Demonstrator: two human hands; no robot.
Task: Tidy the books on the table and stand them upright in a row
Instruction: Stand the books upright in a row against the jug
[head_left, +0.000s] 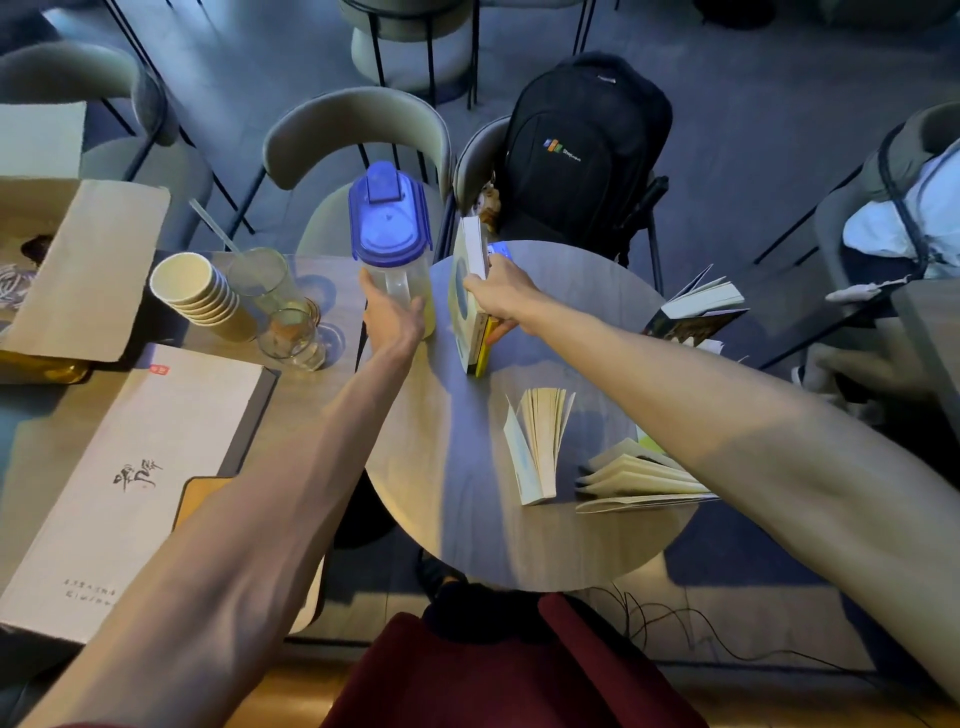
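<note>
- At the far side of the round table, a few upright books are clamped by the right hand. The thumb is pressed on the pale front cover and the fingers are curled round the yellow-edged side.
- Just left of these books, a blue-lidded pitcher is gripped near its base by the left hand, with thumb and fingers wrapped round it.
- The two hands are held apart, each closed on its own thing; pitcher and books are set just beside each other.
- Nearer the person, a fanned book is stood on end with its pages spread.
- Just right of it, a splayed book is laid open, partly covered by the right forearm.
- At the table's far right edge, a third open book is seen overhanging the rim.
- On the adjoining table to the left, stacked cups, two glasses, a large grey menu and a cardboard box are placed.
- Behind the round table, a black backpack is set on a chair.
</note>
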